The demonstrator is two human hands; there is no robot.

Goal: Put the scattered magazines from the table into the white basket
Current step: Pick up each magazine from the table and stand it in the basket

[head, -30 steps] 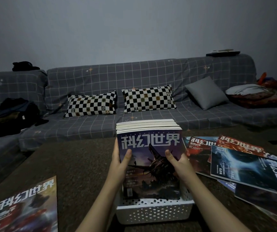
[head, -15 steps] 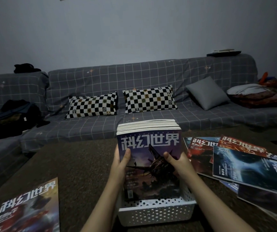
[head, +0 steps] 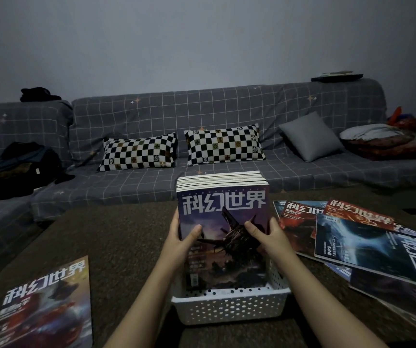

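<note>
Standing upright in the white basket (head: 229,306), a stack of magazines (head: 223,222) is clamped from both sides by the two hands. The left hand (head: 180,241) grips the stack's left edge with its thumb laid across the front cover, and the right hand (head: 268,237) holds the right edge the same way, thumb on the cover's dark spaceship picture. The stack's lower end sits inside the basket, whose perforated front wall lies just below the wrists, on the brown bench (head: 116,247).

To the right of the right hand, a loose pile of magazines (head: 367,244) lies flat and overlapping on the bench, their near corner just beside the basket's right rim. Well to the left of the left forearm, near the bench's front corner, a single magazine (head: 48,305) lies flat, face up.

Beyond the hands, a grey checked sofa (head: 202,109) runs along the wall, bearing two black-and-white chequered cushions (head: 136,153) and a plain grey cushion (head: 310,135).
</note>
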